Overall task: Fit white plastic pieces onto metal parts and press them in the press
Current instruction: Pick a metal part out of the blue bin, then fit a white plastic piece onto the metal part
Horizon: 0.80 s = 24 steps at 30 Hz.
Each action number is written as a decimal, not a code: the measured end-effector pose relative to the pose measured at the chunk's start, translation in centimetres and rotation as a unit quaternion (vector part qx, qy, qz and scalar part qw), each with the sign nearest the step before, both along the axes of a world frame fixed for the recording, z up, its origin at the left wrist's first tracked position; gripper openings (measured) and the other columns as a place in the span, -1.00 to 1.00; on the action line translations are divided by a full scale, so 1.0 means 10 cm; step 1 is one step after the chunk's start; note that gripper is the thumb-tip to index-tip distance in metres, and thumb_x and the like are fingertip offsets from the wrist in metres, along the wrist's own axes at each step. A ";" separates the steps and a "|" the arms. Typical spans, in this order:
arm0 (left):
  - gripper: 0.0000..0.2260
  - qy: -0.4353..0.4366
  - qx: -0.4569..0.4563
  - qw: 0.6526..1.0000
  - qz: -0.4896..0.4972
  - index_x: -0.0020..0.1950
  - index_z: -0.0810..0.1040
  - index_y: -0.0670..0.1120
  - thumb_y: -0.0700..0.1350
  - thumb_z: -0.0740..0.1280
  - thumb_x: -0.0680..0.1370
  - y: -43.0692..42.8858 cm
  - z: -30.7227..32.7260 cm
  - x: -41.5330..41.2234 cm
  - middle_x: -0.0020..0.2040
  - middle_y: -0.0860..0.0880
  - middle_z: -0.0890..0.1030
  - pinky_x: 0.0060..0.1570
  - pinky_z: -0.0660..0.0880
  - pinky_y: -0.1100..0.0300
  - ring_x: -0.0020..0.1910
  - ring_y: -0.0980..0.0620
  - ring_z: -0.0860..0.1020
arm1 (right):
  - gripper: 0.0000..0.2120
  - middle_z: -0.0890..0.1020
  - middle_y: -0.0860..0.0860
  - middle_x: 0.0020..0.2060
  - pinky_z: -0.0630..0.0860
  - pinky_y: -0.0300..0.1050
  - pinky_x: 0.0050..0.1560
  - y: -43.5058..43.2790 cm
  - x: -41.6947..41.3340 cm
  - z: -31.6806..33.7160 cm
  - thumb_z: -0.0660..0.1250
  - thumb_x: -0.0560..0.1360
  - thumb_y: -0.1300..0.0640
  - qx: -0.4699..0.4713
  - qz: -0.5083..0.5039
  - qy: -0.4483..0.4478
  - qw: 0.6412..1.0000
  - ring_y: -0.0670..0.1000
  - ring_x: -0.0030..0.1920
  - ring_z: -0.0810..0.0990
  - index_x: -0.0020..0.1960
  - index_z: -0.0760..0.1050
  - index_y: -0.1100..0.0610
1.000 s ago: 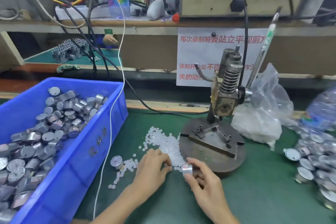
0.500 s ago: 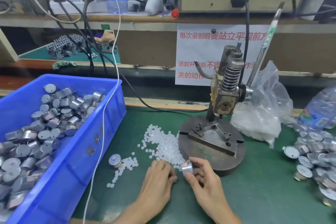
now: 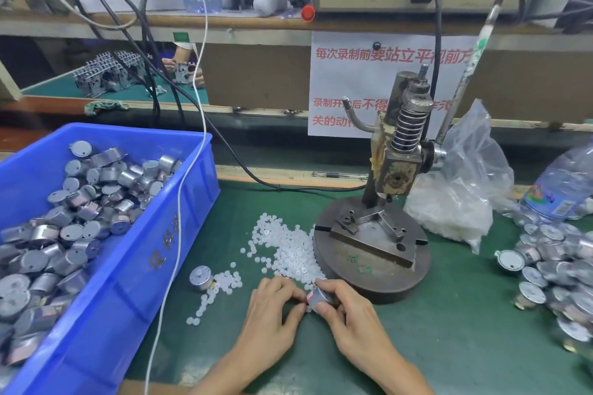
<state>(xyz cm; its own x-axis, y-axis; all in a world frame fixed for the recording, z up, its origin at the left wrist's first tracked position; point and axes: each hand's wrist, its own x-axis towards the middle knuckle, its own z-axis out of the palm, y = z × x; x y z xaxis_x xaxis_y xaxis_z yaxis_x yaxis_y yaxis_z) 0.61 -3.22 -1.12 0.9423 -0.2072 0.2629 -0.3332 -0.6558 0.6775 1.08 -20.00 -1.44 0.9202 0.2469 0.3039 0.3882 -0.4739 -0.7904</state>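
near edge: the right hand (image 3: 351, 314) grasps a metal part (image 3: 320, 296) between thumb and fingers, just above the green mat (image 3: 465, 337), in front of the base (image 3: 385, 279) of the press (image 3: 399, 167). the left hand (image 3: 272, 311), fingers curled, has its fingertips at the part's end; whether they pinch anything cannot be told. just beyond: white pieces (image 3: 288, 250) heaped against the base's left side, with a second part (image 3: 201, 277) among strays. left: a blue bin (image 3: 134, 266) of metal parts. right: a pile of parts (image 3: 558, 269). behind the base: a bag (image 3: 462, 202) of white pieces.
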 end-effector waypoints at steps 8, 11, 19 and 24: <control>-0.80 0.023 0.006 1.000 -0.005 -0.17 0.39 0.17 -0.04 0.40 0.47 0.00 0.00 0.02 -0.11 0.23 0.44 0.07 0.19 0.40 0.00 0.29 0.32 | -0.80 0.51 -0.11 0.02 0.40 -0.36 0.04 0.02 -0.01 0.02 0.30 0.51 0.19 -0.052 0.025 -0.052 0.997 -0.26 0.01 0.47 0.14 0.47 0.12; -0.80 0.029 0.002 1.000 0.001 -0.21 0.40 0.12 -0.08 0.42 0.45 0.00 0.00 0.01 -0.13 0.20 0.46 0.05 0.22 0.38 -0.03 0.26 0.35 | -0.74 0.51 -0.02 0.06 0.48 -0.27 -0.01 0.05 -0.04 0.06 0.31 0.51 0.21 -0.107 0.042 -0.103 0.988 -0.12 -0.03 0.52 0.19 0.47 0.16; -0.57 0.058 -0.034 0.998 0.004 0.12 0.28 0.22 -0.24 0.31 0.46 0.03 0.03 -0.05 0.00 0.30 0.42 0.12 0.24 0.45 0.07 0.32 0.32 | -0.69 0.58 0.10 0.00 0.55 -0.23 -0.28 0.09 -0.06 0.10 0.37 0.40 0.25 -0.186 0.052 -0.139 0.971 0.03 -0.12 0.62 0.14 0.54 0.23; -0.53 0.048 -0.014 0.999 -0.007 0.12 0.27 0.24 -0.29 0.27 0.45 0.02 0.06 -0.08 0.01 0.32 0.38 0.14 0.26 0.39 0.07 0.35 0.31 | -0.56 0.59 0.08 0.02 0.53 -0.25 -0.33 0.12 -0.06 0.08 0.47 0.34 0.26 -0.202 0.052 -0.145 0.967 0.03 -0.13 0.63 0.19 0.49 0.17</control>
